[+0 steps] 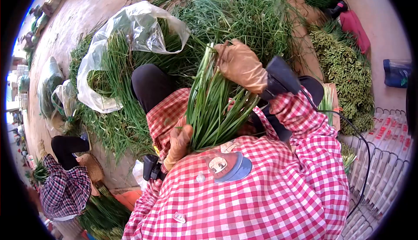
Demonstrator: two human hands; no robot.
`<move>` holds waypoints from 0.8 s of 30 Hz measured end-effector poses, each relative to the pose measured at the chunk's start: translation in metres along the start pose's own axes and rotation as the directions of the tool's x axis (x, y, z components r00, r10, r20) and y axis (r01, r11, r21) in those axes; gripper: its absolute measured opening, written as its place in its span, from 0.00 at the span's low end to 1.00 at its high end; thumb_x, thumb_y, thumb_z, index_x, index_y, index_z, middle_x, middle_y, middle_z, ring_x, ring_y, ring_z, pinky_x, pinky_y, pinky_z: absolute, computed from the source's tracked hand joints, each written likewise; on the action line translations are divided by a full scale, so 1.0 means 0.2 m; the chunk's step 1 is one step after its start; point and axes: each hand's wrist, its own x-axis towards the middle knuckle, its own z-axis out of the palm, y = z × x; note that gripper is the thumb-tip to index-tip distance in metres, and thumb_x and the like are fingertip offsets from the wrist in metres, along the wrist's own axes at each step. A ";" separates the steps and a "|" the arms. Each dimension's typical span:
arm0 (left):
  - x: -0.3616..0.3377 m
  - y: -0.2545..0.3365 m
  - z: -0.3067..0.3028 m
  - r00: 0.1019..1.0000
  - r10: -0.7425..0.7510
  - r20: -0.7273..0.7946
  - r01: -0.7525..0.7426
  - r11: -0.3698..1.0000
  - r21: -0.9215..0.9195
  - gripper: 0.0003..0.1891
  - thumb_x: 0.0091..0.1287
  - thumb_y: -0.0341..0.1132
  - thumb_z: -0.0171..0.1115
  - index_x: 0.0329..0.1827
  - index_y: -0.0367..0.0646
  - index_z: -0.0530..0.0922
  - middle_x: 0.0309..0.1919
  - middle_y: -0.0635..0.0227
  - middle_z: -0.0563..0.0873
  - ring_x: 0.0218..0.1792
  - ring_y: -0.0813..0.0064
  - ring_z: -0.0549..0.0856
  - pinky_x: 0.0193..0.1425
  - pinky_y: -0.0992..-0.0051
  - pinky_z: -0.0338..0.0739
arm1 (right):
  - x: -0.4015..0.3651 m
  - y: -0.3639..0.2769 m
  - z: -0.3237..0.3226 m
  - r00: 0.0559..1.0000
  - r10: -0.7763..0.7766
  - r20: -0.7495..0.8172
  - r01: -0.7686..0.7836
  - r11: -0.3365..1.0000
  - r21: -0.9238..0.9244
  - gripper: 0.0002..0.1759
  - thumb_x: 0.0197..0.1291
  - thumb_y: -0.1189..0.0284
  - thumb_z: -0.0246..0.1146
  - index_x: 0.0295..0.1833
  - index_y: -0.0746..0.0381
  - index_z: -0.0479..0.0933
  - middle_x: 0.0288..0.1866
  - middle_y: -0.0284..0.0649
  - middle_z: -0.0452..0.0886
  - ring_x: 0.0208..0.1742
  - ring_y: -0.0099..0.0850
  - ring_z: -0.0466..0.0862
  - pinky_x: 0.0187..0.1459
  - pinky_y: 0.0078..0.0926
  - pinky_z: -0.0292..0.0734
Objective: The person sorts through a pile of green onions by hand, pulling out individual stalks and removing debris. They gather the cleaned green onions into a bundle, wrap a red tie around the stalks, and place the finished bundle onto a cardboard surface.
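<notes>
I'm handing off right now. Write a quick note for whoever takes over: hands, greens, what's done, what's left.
Left hand: gloved, gripping the bundle of greens at its lower end, near the chest.
Right hand: gloved, closed over the bundle's upper end.
A pile of loose greens lies on the ground ahead, partly under a plastic bag.
Done: the stacked greens at right seem laid in order.
Left: the bundle shows no tie, and the pile is large.
</notes>
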 end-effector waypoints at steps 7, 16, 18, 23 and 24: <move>0.01 0.12 0.07 0.800 -0.591 0.098 0.470 0.517 -0.715 0.22 0.61 0.33 0.67 0.57 0.36 0.74 0.46 0.64 0.84 0.42 0.77 0.83 0.48 0.75 0.79 | 0.12 0.22 0.01 0.979 0.179 -0.100 -0.167 0.979 0.118 0.10 0.65 0.70 0.57 0.49 0.59 0.79 0.27 0.37 0.82 0.20 0.24 0.79 0.21 0.19 0.77; -0.04 0.12 -0.01 0.727 -0.681 0.086 0.441 0.368 -0.819 0.23 0.66 0.43 0.62 0.60 0.40 0.73 0.50 0.65 0.83 0.47 0.73 0.83 0.52 0.70 0.79 | 0.07 0.97 -0.27 0.743 0.374 -0.555 -0.575 0.781 -0.244 0.12 0.57 0.66 0.57 0.41 0.58 0.82 0.35 0.46 0.85 0.35 0.41 0.86 0.36 0.42 0.78; -0.03 0.12 0.03 0.746 -0.653 0.130 0.428 0.321 -0.845 0.24 0.67 0.44 0.59 0.61 0.40 0.72 0.51 0.65 0.82 0.48 0.72 0.82 0.54 0.70 0.78 | -0.04 1.25 -0.19 0.826 0.428 -0.368 -0.562 0.677 -0.475 0.18 0.60 0.60 0.57 0.37 0.66 0.80 0.35 0.54 0.82 0.36 0.49 0.83 0.35 0.43 0.77; -0.03 0.10 0.03 0.832 -0.546 0.095 0.429 0.526 -0.734 0.24 0.72 0.46 0.50 0.63 0.38 0.71 0.54 0.64 0.81 0.51 0.75 0.80 0.56 0.74 0.75 | -0.09 0.62 -0.25 0.953 0.180 -0.244 -0.241 0.937 -0.251 0.23 0.65 0.64 0.57 0.64 0.56 0.69 0.50 0.43 0.82 0.51 0.39 0.81 0.57 0.31 0.73; -0.04 0.08 0.02 0.853 -0.516 0.075 0.433 0.622 -0.653 0.24 0.72 0.47 0.50 0.62 0.38 0.71 0.54 0.64 0.80 0.50 0.75 0.80 0.56 0.73 0.75 | -0.06 0.30 -0.37 0.963 0.260 -0.075 -0.255 0.964 0.070 0.20 0.66 0.67 0.57 0.63 0.57 0.72 0.55 0.40 0.81 0.57 0.35 0.79 0.59 0.28 0.72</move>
